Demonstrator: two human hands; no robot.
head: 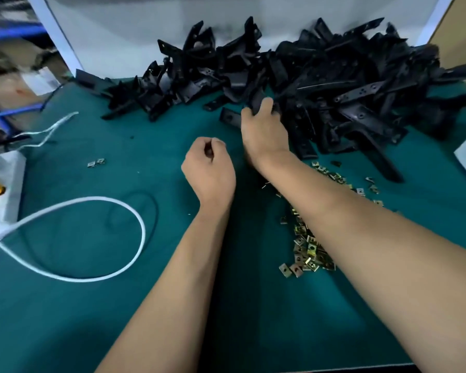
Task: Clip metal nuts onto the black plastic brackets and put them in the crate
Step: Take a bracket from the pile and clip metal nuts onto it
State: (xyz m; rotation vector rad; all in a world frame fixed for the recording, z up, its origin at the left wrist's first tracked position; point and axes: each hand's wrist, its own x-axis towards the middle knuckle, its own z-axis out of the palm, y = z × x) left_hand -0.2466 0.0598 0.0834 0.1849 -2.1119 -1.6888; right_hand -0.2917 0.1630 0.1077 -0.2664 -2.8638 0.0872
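So the step here looks like grabbing the next bracket off the heap. The right hand (pixel 264 130) is reaching into the near edge of the big pile of black plastic brackets (pixel 320 84) at the back of the green mat (pixel 119 319), fingers curled round the end of one bracket (pixel 257 102). The left hand (pixel 209 168) sits just beside it, low over the mat, with its fingers curled in. It might be pinching a nut between thumb and fingertips, but honestly I can't tell, it's too small and blurry. The loose metal nuts (pixel 307 249) are scattered in a strip under and beside the right forearm, and a couple of strays (pixel 96 162) sit way off to the left. My tip for this bit: those brackets are tangled into each other, so pull one by its free end and lift it up and toward you instead of dragging sideways, otherwise you'll probably tow half the pile onto the nuts. Then I'd bring it to the middle where the left hand waits, and line the clip's open side up with the bracket's edge before pushing. Watch the forearm too, since it could sweep the nuts around. I don't see the crate anywhere in view. There's a white cable (pixel 92 275) looping on the left, worth keeping parts off it.
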